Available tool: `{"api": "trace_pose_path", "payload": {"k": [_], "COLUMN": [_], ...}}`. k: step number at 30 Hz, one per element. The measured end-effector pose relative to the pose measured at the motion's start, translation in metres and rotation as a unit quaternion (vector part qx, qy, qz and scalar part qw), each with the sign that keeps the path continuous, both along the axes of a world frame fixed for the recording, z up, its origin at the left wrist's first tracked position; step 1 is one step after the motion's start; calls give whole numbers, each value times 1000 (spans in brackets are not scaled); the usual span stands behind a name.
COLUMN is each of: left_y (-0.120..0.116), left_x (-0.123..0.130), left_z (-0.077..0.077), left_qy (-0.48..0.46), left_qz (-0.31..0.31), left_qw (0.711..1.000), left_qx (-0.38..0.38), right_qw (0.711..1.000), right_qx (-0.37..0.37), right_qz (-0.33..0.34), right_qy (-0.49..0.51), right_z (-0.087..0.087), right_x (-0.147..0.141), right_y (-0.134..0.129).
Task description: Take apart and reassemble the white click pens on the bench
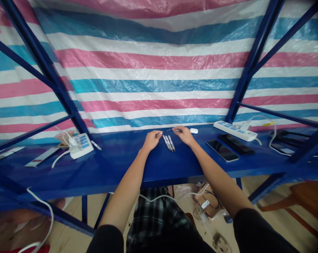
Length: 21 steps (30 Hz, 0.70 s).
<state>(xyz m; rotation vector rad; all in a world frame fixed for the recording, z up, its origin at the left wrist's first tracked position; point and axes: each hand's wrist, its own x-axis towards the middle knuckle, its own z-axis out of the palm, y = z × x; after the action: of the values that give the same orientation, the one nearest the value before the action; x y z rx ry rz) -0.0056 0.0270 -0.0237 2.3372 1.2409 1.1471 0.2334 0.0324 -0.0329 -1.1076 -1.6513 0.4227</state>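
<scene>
My left hand (151, 140) is closed around a slim dark pen part (159, 133), held low over the blue shelf. Opposite it, my right hand (184, 135) pinches another dark pen part (177, 130). A thin, dark, stick-like piece (167, 131) shows in the gap between the hands; whether it joins either part is too small to tell. Just below the gap, several white-and-grey pens (169, 143) lie side by side on the shelf (159, 165). A small white case (194, 130) rests to the right of my right hand.
A phone (222, 150) and a black flat device (236, 144) lie to the right, near a white power strip (235, 130). Another power strip (82, 146) with plugs and a single white pen (96, 145) are at left. Blue posts (250, 66) frame the striped sheet (153, 63) behind.
</scene>
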Motion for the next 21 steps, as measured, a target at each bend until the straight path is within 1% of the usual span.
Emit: {"api": "trace_pose_path", "payload": {"k": [2,6,10,21], "left_y": [2,4,5,1], "left_x": [0,0,0,0], "left_z": [-1,-4,-5,-4], "left_qy": [14,28,32,45], "left_qz": [0,4,5,-16], "left_qw": [1000,1000,999,999], "left_qx": [-2,-3,1,6], "right_qw": [1000,1000,1000,1000], "right_qx": [8,12,18,13], "right_qz": [1,1,11,27], "right_qy": [-21,12,12,2], "right_z": [-1,-2,-2,0], "right_x": [-1,-2,-2,-3], "right_y": [0,0,0,-3]}}
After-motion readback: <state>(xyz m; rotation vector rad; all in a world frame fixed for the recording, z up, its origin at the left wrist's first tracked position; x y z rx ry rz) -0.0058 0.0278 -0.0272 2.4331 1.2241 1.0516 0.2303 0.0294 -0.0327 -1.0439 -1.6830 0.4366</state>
